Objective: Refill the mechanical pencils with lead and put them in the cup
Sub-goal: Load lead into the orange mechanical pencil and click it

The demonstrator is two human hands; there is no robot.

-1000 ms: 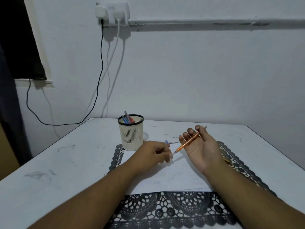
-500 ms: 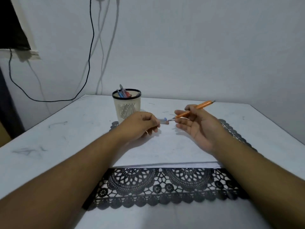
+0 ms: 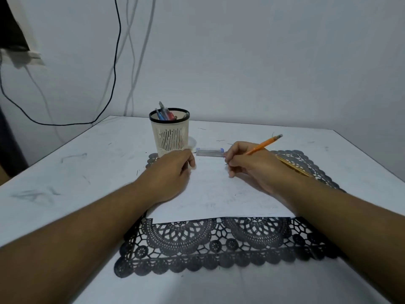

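Observation:
My right hand grips an orange mechanical pencil in a writing hold, its tip pointing down at the white paper and its eraser end up to the right. A clear lead case with a blue cap lies on the paper between my hands. My left hand rests on the paper just left of the case with fingers loosely curled; I cannot see anything in it. The cream mesh cup with a black rim stands behind my left hand and holds several pencils.
A second yellowish pencil lies on the black lace mat behind my right wrist. Black and white cables hang down the wall at the left. The table's right edge runs close to my right arm.
The lead case has left my left hand and now lies on the paper. My right hand turned the orange pencil tip-down into a writing hold. The view tilted further down.

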